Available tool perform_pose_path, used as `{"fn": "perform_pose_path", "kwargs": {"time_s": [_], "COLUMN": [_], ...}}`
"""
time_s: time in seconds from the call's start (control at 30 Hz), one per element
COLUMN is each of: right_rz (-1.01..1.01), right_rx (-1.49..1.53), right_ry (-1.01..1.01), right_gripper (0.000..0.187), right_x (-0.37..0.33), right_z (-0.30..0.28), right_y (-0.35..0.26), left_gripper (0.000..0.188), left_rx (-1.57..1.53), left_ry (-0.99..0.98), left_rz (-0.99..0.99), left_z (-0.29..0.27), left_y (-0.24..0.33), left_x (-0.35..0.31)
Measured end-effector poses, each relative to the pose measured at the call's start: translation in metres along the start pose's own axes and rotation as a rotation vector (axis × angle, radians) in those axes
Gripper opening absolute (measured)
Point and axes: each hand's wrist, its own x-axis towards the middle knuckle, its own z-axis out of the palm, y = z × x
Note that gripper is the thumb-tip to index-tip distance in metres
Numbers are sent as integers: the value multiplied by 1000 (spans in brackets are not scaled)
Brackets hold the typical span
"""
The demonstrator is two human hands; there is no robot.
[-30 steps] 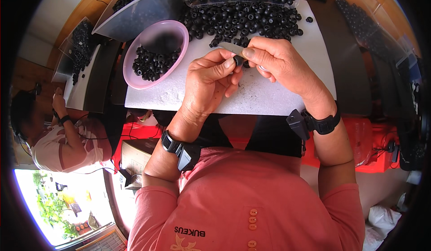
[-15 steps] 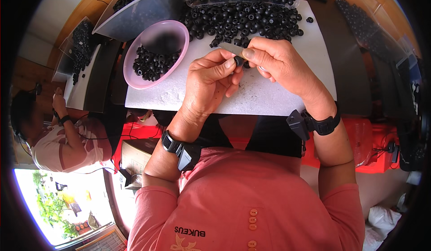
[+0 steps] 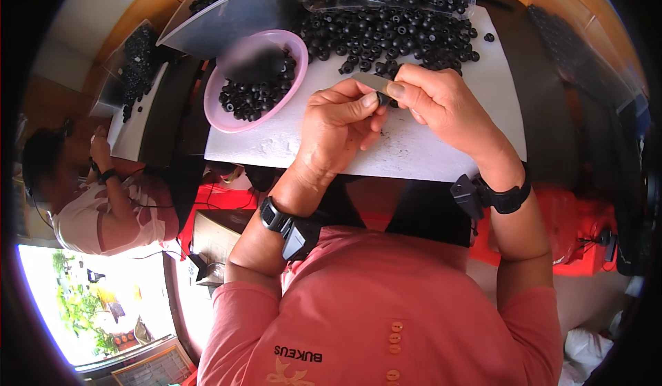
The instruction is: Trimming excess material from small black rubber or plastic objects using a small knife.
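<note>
My left hand [image 3: 343, 122] pinches a small round black part [image 3: 383, 99] between thumb and fingertips, over the white board [image 3: 265, 146]. Held in my right hand [image 3: 441, 106] is a small knife; its flat grey blade [image 3: 371, 81] reaches left, right above the part, and my right thumb presses near it. The handle is mostly covered by my fingers. Beyond my hands spreads a heap of similar black parts [image 3: 393, 35], hollow on one side. To the left stands a pink bowl [image 3: 209, 104] with more of them, partly blurred.
A clear bin [image 3: 214, 24] stands behind the bowl, and another clear tub [image 3: 386, 5] lies over the heap at the back. One stray black part [image 3: 489, 37] sits near the board's right edge. At far left another person [image 3: 103, 206] works at a separate table.
The whole view has shifted a little, so things appear slightly to the right. My hands keep the same hold, with the blade still by the black part.
</note>
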Motion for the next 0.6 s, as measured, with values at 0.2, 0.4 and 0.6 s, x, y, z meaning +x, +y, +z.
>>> {"fn": "perform_pose_path", "kwargs": {"time_s": [0.2,0.4,0.6], "right_rz": [-33,-117,-29], "right_rx": [3,-67,405], "right_ry": [-2,-149,248], "right_gripper": [24,22,34], "right_x": [1,-4,2], "right_z": [3,9,-15], "right_y": [1,1,-2], "left_gripper": [14,18,18], "left_rx": [-55,-56,719], "left_ry": [36,85,363], "left_rz": [-39,51,447], "left_z": [4,6,-29], "left_y": [2,19,103], "left_x": [-3,-4,-12]}}
